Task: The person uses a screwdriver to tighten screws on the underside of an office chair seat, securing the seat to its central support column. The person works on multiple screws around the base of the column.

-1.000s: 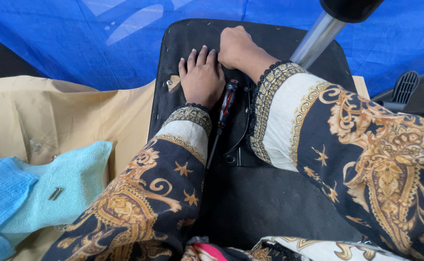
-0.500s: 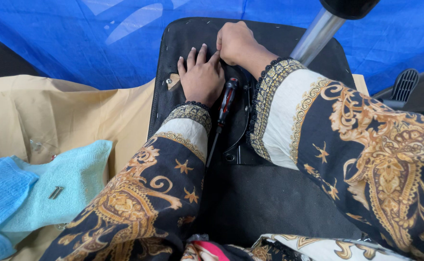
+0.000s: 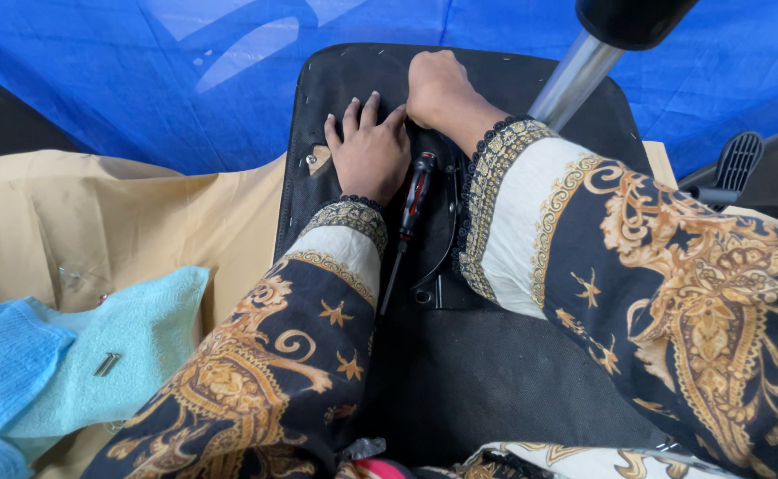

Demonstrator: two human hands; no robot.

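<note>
An overturned black chair seat (image 3: 460, 381) lies in front of me, its fabric underside up. My left hand (image 3: 369, 146) rests flat on it, fingers spread, near a small screw and a torn spot at the seat's left edge. My right hand (image 3: 437, 84) is curled into a fist farther up the seat, pressing on the fabric; whether anything is in it is hidden. A screwdriver (image 3: 411, 208) with a red and black handle lies loose on the seat between my two forearms, tip pointing toward me, beside a black metal bracket (image 3: 442, 266).
A chrome chair column (image 3: 575, 80) with a black end rises at the upper right. A blue tarp (image 3: 140, 80) covers the background. Tan cloth (image 3: 96, 213) lies to the left, with a light blue towel (image 3: 43, 372) carrying a small metal screw (image 3: 105, 364).
My right hand has shifted slightly up and left along the seat's top edge. My left hand stays flat in the same spot.
</note>
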